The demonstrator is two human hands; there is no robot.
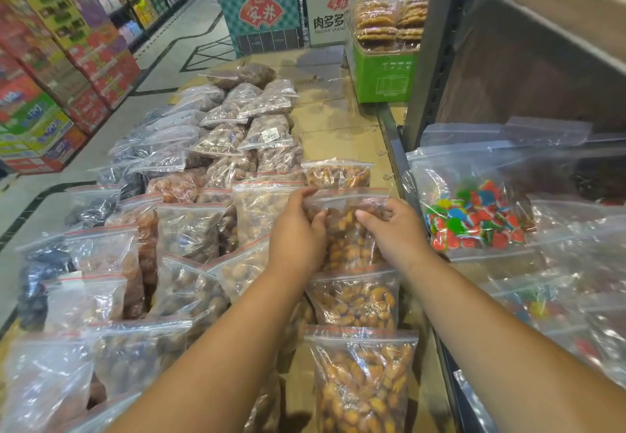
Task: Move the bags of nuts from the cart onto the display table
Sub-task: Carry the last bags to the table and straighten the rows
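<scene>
A clear zip bag of orange-brown nuts [349, 232] lies on the cardboard-covered display table [335, 120], in a column of like bags. My left hand [298, 229] grips its left edge and my right hand [393, 229] grips its right edge. Another such bag [338, 175] lies just beyond it, and two more [355, 300] [366, 378] lie nearer me. Several bags of darker nuts and dried fruit [216, 168] cover the table's left part. The cart is not in view.
Bags of coloured candy [474, 219] lie on a dark shelf unit [426, 59] right of the table. A green box with packed pastries [382, 73] stands at the table's far right. Freezers [264, 8] stand beyond; stacked cartons [44, 86] line the aisle on the left.
</scene>
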